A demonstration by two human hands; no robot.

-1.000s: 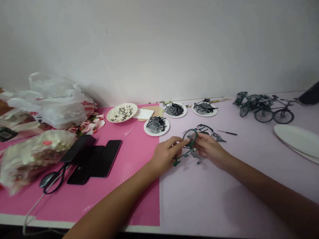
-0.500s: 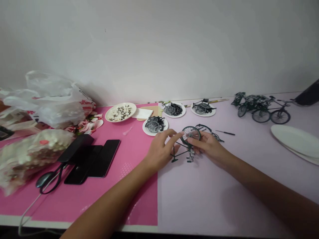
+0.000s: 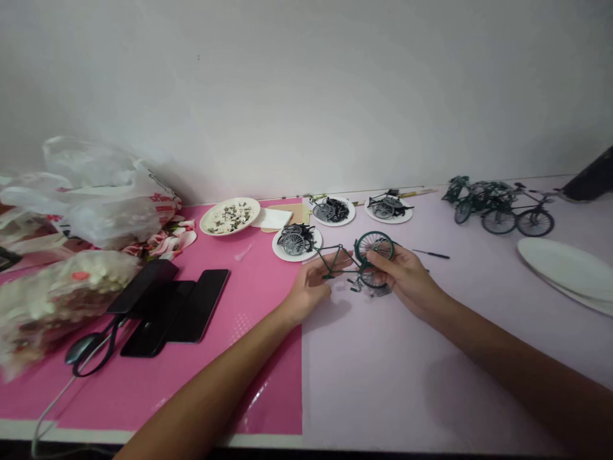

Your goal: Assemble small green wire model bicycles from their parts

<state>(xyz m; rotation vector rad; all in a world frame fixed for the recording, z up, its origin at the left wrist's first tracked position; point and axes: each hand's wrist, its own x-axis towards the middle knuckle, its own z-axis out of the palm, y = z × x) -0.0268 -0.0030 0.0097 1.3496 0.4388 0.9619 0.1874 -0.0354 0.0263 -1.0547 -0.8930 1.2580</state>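
Note:
A dark green miniature bicycle frame [image 3: 340,259] is held up just above the lilac tabletop, tilted on its side. At its right end are spoked wheels [image 3: 375,248], one overlapping another lower down. My right hand [image 3: 407,275] pinches that wheel end, its thumb across the upper wheel and its fingers hidden behind. My left hand [image 3: 311,287] is at the frame's other end, fingers stretched out behind the tubes and thumb apart below them. Whether those fingers press on the frame is unclear. Beyond my right hand lies a thin black screwdriver [image 3: 433,254].
Small white plates with bicycle parts [image 3: 297,243] stand ahead, beside a bowl of small pieces [image 3: 230,217]. Assembled miniature bicycles [image 3: 502,211] stand back right, near stacked white plates [image 3: 565,268]. Black phones [image 3: 204,306], a stuffed plastic bag [image 3: 67,300] and a carrier bag [image 3: 110,198] lie left.
The bicycle frame has turned, its tubes now stretching left from the wheels. My left hand has let go of the wheel and dropped lower, behind the frame. My right hand keeps hold.

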